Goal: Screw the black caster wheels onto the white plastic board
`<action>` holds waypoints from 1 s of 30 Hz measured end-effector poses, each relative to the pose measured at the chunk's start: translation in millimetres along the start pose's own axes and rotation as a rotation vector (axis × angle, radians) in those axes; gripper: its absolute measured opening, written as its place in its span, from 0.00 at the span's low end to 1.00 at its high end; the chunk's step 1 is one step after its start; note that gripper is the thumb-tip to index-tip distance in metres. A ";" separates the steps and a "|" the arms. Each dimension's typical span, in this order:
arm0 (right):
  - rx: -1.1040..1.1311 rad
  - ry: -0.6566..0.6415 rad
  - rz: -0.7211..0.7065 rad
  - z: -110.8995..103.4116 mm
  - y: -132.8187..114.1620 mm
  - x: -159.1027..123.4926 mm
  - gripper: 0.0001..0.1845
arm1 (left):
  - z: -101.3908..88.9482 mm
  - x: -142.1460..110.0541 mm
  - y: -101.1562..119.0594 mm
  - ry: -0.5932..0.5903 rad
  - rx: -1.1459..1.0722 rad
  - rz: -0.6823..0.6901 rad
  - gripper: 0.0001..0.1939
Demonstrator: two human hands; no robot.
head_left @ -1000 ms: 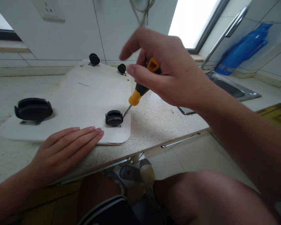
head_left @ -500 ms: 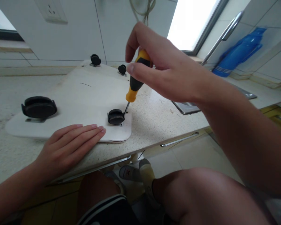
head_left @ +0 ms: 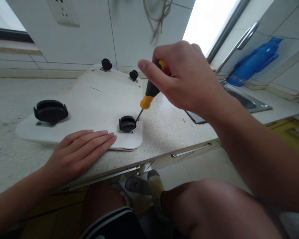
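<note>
My right hand (head_left: 181, 76) is closed round the yellow and black handle of a screwdriver (head_left: 149, 93). The shaft slants down to the plate of a black caster wheel (head_left: 127, 124) at the near right corner of a white board (head_left: 89, 109); the caster partly hides the tip. Flat on the board's front edge lies my left hand (head_left: 77, 152), fingers stretched out just left of that caster. Another caster (head_left: 51, 111) stands at the near left, and two smaller-looking casters (head_left: 106, 64) (head_left: 134, 75) sit at the far end.
The board rests on a speckled countertop (head_left: 164, 129) against a tiled wall. A metal sink (head_left: 239, 96) is set in at the right, with a blue plastic bottle-like object (head_left: 254, 63) behind it. A wall socket (head_left: 63, 13) and a looped cord (head_left: 160, 16) are above. Drawer handles run below the counter edge.
My right hand has rolled over the screwdriver handle, its fingers now curled tighter round it. The tip stays by the same caster. My left hand keeps its place on the board; the view has shifted slightly.
</note>
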State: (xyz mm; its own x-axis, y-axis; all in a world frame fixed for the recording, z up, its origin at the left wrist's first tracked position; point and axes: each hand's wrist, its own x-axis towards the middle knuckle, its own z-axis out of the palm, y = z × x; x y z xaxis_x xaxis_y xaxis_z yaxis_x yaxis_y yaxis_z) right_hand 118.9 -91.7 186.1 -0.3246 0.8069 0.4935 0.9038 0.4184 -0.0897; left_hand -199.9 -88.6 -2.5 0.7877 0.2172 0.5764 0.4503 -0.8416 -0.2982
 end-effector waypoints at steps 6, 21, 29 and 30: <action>0.008 -0.091 0.000 -0.7 1.1 1.6 0.15 | 0.2 0.6 0.5 0.018 -0.003 0.000 0.25; 0.070 -0.105 -0.089 -6.5 -0.5 0.8 0.20 | 2.9 1.2 -0.8 0.039 0.012 0.021 0.24; 0.007 -0.072 0.057 -6.0 -3.6 -0.5 0.25 | 0.8 1.1 0.2 0.014 -0.008 -0.011 0.27; -0.026 -0.052 0.044 -5.8 -4.2 -0.6 0.26 | 1.1 1.0 0.0 0.020 -0.007 -0.010 0.26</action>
State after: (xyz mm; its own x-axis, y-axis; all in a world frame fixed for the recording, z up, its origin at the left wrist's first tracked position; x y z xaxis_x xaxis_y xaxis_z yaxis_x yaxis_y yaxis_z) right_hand 116.9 -96.3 191.2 -0.2977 0.8454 0.4435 0.9243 0.3716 -0.0877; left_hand -198.6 -87.8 -2.8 0.7750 0.2156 0.5941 0.4549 -0.8429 -0.2875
